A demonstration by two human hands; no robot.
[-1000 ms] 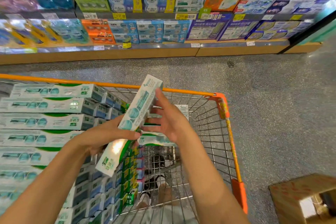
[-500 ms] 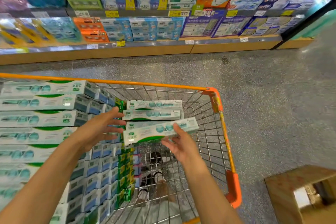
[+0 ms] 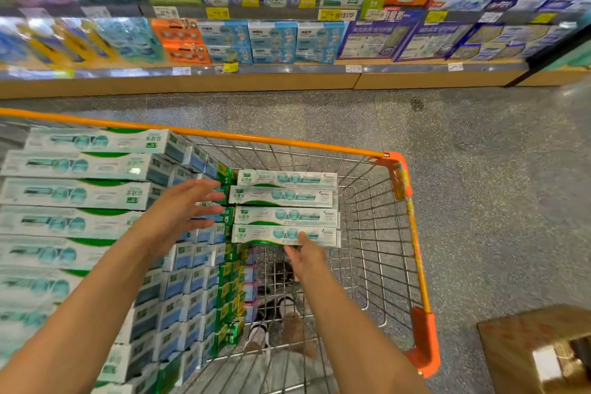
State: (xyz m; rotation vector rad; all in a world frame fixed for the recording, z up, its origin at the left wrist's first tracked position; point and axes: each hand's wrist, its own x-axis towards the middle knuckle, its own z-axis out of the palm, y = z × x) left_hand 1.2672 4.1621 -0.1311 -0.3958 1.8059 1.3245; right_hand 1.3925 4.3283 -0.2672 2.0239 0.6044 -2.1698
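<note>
- The toothpaste box (image 3: 281, 233) that was tilted upright between both hands a second ago, and carried flat over the cart half a second ago, now lies level as the nearest one in a row of four, in the middle of the frame.
- It sits touching the three matching boxes (image 3: 284, 197) behind it, inside the right part of the shopping cart (image 3: 256, 137).
- The right hand (image 3: 305, 257) grips the box's near edge, thumb tip on top and the other fingers hidden beneath.
- The left hand (image 3: 182, 208) has let go; it hovers empty with straight, spread fingers near the end faces of the big stack (image 3: 80, 192) at the left.
- Judgement: this box looks placed, and only the release is left. The row leaves open wire floor nearer the camera, so more boxes could follow.
- Writing: the cart's boxes are white with green and teal print and a small green logo patch, but the lettering is too blurred to read.
- On the shelf (image 3: 271, 73) at the top of the frame, a purple banner bears large white characters and yellow price tags hang below. None of it is sharp enough to read with confidence.
</note>
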